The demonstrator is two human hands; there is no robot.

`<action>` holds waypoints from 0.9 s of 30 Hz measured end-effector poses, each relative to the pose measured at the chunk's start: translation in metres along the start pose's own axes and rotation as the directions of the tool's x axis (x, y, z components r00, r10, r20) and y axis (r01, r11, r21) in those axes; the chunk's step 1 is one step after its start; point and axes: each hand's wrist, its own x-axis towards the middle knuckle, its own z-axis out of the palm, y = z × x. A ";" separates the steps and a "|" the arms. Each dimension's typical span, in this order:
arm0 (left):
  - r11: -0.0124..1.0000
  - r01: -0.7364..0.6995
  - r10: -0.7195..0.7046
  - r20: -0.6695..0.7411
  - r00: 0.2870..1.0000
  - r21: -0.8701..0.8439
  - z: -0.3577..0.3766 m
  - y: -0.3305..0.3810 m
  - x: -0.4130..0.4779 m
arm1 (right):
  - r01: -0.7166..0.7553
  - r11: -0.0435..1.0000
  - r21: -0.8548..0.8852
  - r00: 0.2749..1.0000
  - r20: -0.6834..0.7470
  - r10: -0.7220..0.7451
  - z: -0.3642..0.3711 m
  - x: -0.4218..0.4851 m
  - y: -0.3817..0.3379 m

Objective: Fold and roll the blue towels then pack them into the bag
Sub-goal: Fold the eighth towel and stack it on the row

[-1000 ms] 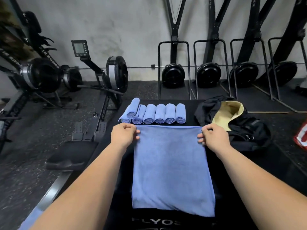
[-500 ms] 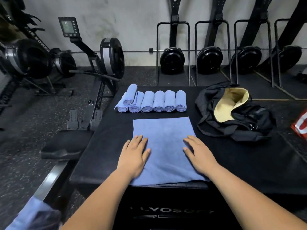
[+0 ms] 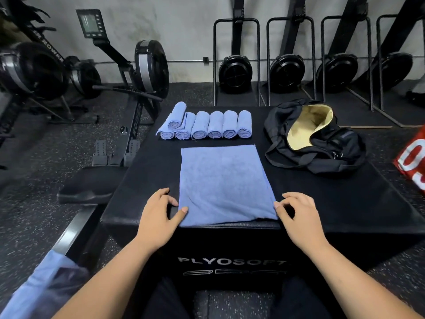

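Observation:
A folded blue towel [image 3: 222,183] lies flat on the black plyo box [image 3: 147,171]. My left hand [image 3: 158,215] is at the towel's near left corner, thumb resting on the cloth and fingers loosely curled on the box beside its edge. My right hand [image 3: 296,215] is at the near right corner, its curled fingertips touching the towel's edge. Neither corner is lifted. Several rolled blue towels [image 3: 207,125] sit in a row at the far side of the box, one stacked on top at the left. A black bag [image 3: 322,148] with yellow lining lies open at the right.
A rowing machine [image 3: 142,72] with its seat [image 3: 87,189] stands to the left of the box. More machines line the back wall. A red object [image 3: 414,162] pokes in at the right edge. Blue cloth in a plastic bag [image 3: 39,286] lies at lower left.
The towel was folded in half toward me. Both hands then pressed flat on it and have now slid outward to its near corners.

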 end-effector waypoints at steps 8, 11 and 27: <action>0.985 0.092 -0.084 0.064 0.994 -0.146 -0.004 0.009 -0.018 | -0.031 0.996 0.079 0.995 0.095 0.023 -0.015 -0.014 -0.005; 0.988 0.078 -0.072 0.050 0.996 -0.136 -0.004 0.010 -0.025 | -0.052 0.992 0.112 0.998 0.047 0.047 -0.017 -0.015 -0.004; 0.994 -0.073 0.080 0.090 0.993 -0.075 -0.015 0.008 -0.041 | 0.011 0.999 0.051 0.999 -0.048 -0.009 -0.010 -0.028 0.001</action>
